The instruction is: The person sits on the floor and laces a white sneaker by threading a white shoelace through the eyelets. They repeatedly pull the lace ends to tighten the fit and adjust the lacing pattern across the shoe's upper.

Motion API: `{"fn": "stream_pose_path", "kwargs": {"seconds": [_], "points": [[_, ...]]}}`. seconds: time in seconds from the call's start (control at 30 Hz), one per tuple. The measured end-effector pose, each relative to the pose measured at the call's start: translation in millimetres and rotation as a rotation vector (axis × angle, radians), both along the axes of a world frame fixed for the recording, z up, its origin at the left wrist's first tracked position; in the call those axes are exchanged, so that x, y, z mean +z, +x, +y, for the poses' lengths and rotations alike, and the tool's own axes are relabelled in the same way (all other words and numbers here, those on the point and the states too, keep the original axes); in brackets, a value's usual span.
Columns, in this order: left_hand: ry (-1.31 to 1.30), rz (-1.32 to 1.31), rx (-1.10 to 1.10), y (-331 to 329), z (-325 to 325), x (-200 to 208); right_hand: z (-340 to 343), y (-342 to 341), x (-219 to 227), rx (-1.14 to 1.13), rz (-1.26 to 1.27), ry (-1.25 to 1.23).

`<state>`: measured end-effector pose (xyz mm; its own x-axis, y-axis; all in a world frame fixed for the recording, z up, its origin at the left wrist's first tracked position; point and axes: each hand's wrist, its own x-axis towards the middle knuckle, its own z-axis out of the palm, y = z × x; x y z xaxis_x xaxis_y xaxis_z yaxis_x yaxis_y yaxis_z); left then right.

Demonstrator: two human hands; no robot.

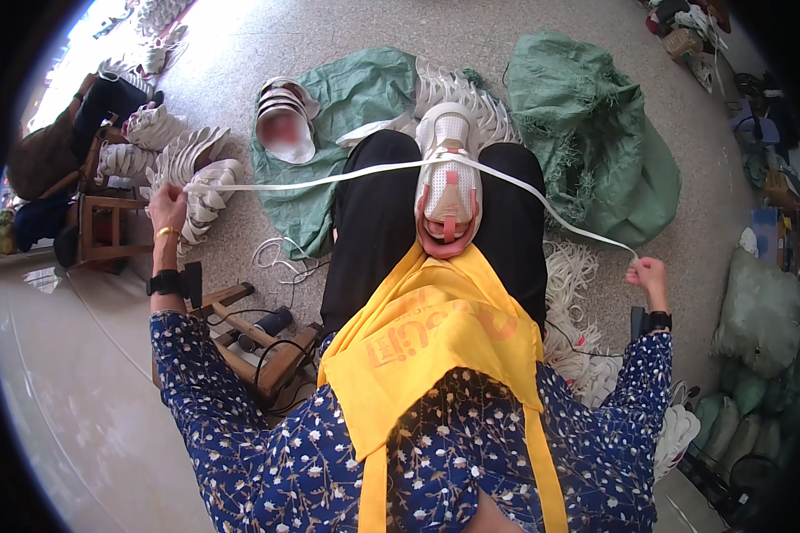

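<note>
A white sneaker with pink trim (pixel 448 200) is held between my knees, its toe pointing away from me and its pink-lined heel opening toward me. A flat white shoelace (pixel 329 179) passes through the sneaker's upper lacing area and stretches out to both sides. Far out to the left, my left hand (pixel 167 209) is closed on one end, and that side runs nearly straight. On the right, the lace sags in a curve to my right hand (pixel 649 274), whose fingers are pinched on the other end.
Green woven sacks (pixel 596 133) lie on the floor ahead, with stacked white shoe uppers (pixel 467 93) between them. Bundled white laces (pixel 571 275) lie beside my right leg. More shoe parts (pixel 191 155) and a wooden stool (pixel 107 226) stand left. A yellow apron (pixel 444 346) covers my lap.
</note>
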<state>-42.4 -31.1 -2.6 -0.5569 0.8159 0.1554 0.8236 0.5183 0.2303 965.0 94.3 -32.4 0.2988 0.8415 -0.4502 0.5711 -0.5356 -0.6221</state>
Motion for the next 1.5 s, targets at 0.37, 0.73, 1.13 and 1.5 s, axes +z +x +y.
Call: {"fn": "stream_pose_path", "kwargs": {"seconds": [0.37, 0.73, 1.13, 1.5], "points": [[-0.161, -0.958, -0.209, 142, 30, 10, 3, -212, 86, 0.052, 0.747, 0.086], [-0.024, -1.683, -0.507, 335, 51, 34, 25, -377, 79, 0.841, 0.128, 0.508], [0.208, -1.367, -0.405, 365, 83, 27, 42, -395, 57, 0.452, 0.685, 0.42], [0.241, -1.109, -0.372, 372, 93, 26, 40, -400, 46, 0.495, 0.624, 0.533]]}}
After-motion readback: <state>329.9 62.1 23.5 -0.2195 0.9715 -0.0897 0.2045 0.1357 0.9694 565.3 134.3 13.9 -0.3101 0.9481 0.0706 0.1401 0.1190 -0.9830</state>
